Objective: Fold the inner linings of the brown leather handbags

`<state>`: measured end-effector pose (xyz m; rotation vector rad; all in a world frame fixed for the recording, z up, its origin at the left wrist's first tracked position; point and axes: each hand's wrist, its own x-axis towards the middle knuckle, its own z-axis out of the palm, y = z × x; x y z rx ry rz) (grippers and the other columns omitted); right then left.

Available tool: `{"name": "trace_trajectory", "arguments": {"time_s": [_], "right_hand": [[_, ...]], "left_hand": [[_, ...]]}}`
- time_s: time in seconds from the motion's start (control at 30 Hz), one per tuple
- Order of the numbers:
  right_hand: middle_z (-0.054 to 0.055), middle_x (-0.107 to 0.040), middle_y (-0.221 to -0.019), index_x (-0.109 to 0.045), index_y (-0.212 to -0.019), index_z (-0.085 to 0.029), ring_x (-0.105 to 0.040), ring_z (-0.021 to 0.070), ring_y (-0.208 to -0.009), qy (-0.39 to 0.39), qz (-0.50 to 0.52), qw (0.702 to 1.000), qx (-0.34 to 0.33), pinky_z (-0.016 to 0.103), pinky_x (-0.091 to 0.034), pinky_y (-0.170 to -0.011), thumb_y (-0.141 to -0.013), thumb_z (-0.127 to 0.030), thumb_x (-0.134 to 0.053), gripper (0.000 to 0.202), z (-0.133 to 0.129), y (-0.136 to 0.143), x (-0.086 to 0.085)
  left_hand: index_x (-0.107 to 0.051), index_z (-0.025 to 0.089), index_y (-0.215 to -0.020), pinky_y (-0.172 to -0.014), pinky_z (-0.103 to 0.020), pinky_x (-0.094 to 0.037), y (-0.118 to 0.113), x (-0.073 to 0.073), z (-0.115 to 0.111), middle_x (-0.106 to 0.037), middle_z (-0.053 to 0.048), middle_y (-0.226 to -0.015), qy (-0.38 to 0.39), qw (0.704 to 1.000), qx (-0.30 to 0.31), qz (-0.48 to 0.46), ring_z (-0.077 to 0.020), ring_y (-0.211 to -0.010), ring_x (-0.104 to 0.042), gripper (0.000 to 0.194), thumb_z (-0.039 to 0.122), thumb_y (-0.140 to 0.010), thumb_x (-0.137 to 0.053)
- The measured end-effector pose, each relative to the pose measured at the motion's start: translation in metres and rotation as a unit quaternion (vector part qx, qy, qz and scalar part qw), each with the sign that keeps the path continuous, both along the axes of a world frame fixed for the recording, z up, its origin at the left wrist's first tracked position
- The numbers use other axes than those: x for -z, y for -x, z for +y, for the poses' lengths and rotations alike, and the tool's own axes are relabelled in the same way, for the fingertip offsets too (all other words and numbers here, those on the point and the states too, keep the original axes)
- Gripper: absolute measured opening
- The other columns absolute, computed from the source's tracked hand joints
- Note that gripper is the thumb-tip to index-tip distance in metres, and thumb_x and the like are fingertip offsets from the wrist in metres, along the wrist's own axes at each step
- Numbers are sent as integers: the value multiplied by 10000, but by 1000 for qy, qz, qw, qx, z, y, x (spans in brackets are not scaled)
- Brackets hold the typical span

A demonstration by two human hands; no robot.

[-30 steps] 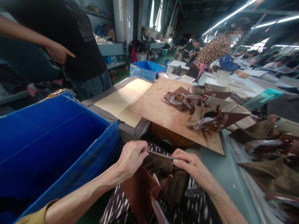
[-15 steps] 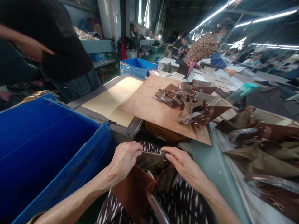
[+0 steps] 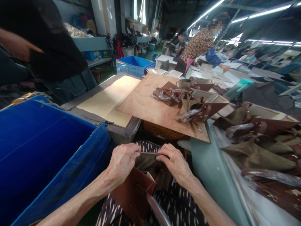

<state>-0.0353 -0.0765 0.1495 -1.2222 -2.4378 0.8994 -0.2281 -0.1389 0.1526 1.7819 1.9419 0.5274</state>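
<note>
A brown and olive handbag (image 3: 134,191) rests on my lap, over dark cloth with white flecks (image 3: 182,201). My left hand (image 3: 123,160) pinches the top edge of its olive part on the left side. On the right, my right hand (image 3: 174,161) grips the same edge between thumb and fingers, so the edge runs fairly straight between the two hands. The brown panel and a plastic-wrapped handle (image 3: 157,207) lie nearer to me, below the hands. The bag's inside is mostly in shadow.
Left stands a big blue bin (image 3: 47,141). Ahead, a tan board (image 3: 141,103) carries several similar bags. More bags (image 3: 261,153) crowd the table at right. A person in black (image 3: 51,47) stands at left; another in a patterned top (image 3: 197,45) works beyond the board.
My right hand has shifted slightly left along the bag's edge, and its fingers have closed more on it. My left hand keeps its hold. The whole view has turned slightly.
</note>
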Motion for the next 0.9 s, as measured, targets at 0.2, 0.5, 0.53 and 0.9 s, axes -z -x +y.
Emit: {"name": "trace_trajectory", "arguments": {"time_s": [0.2,0.5,0.53,0.9], "right_hand": [[-22,-590,-727,-641,-663,-210,-487,145,-767,5,4,1000,-11,260,-358,-683,-798,-174,-577,154,3,-1,2],[10,-665,-757,-660,-772,-221,-573,163,-748,-80,-136,984,-88,268,-333,-650,-863,-258,-485,200,-2,22,-8],[6,-670,-739,-657,-775,-219,-583,151,-715,-66,-137,984,-96,253,-327,-615,-866,-231,-466,212,-4,29,-11],[16,-693,-691,-627,-736,-215,-627,165,-657,-99,-151,983,-41,243,-290,-543,-854,-242,-493,180,-15,45,-16]], "left_hand": [[-644,232,-753,-623,-230,-352,0,0,1,-643,17,-725,7,1000,0,-5,-139,-675,-571,181,146,-773,-486],[-657,221,-743,-624,-236,-351,-4,0,-4,-656,7,-719,7,1000,-8,0,-147,-688,-589,195,142,-775,-481],[-659,220,-744,-626,-234,-354,-5,0,-4,-655,4,-724,7,1000,-5,-2,-146,-693,-590,206,141,-780,-472],[-485,206,-1139,-824,-303,-402,5,-32,-27,-511,-55,-1164,-19,999,-1,33,-205,-994,-506,512,74,-645,-470]]}}
